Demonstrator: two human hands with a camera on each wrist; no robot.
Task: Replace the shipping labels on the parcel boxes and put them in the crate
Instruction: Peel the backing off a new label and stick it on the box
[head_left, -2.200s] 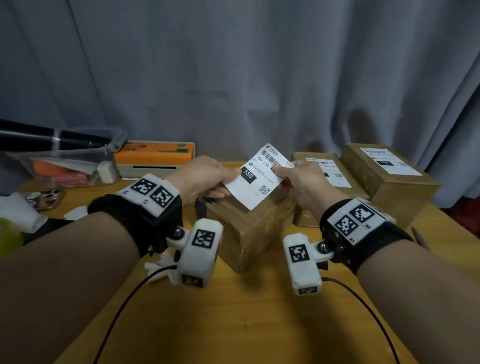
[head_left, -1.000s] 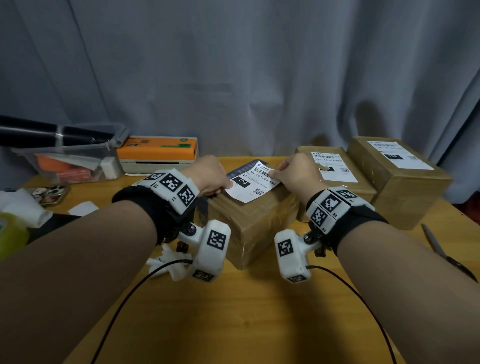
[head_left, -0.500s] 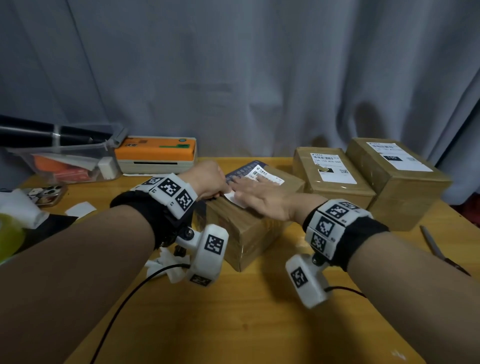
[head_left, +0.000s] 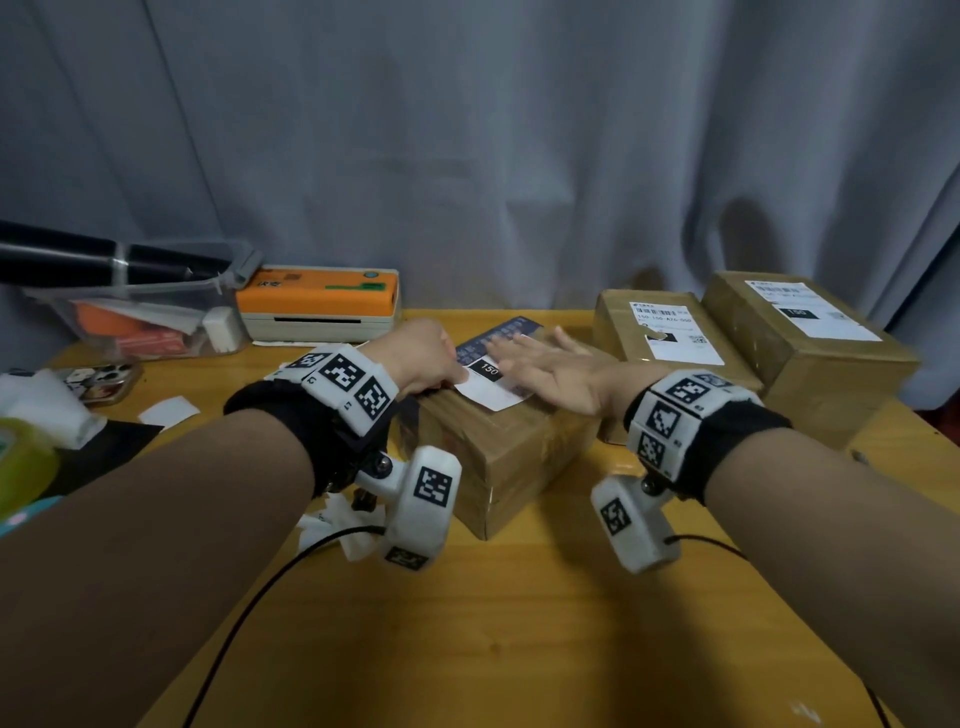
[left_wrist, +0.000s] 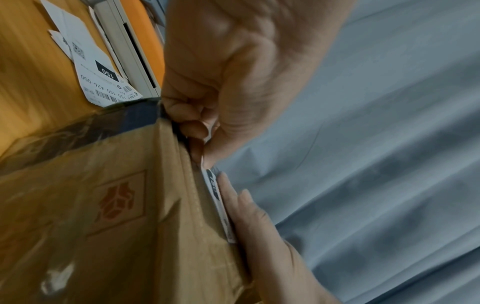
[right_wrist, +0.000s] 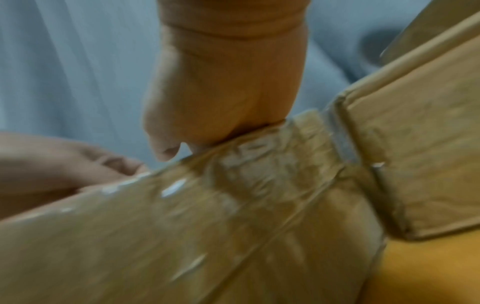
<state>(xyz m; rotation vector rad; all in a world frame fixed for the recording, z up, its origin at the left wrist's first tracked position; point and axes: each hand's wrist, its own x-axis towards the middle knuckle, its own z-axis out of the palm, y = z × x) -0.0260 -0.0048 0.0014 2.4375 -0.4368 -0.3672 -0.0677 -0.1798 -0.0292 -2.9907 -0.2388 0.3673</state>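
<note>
R hand (head_left: 545, 376) is lying flat, fingers straight, pressing the white label (head_left: 491, 387) onto top of the middle box (head_left: 509, 457), mid-table. L hand (head_left: 423, 358) is pinching the label's left edge w/ curled fingers. Two more labelled boxes (head_left: 670, 343) are sitting at the back right edge. Clear bin (head_left: 140, 317) at back left corner is holding papers, orange packs, a white block. Printer (head_left: 319, 304) beside it.

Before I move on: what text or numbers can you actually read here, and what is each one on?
"150", white on a black patch: new label on the front box.
"150 150 A26 050" and "150": loose label lying on the table.
"150-150-A26-050": label on the middle box.
"150": label on the right box.
Smaller print and printer markings: too blurred.
</note>
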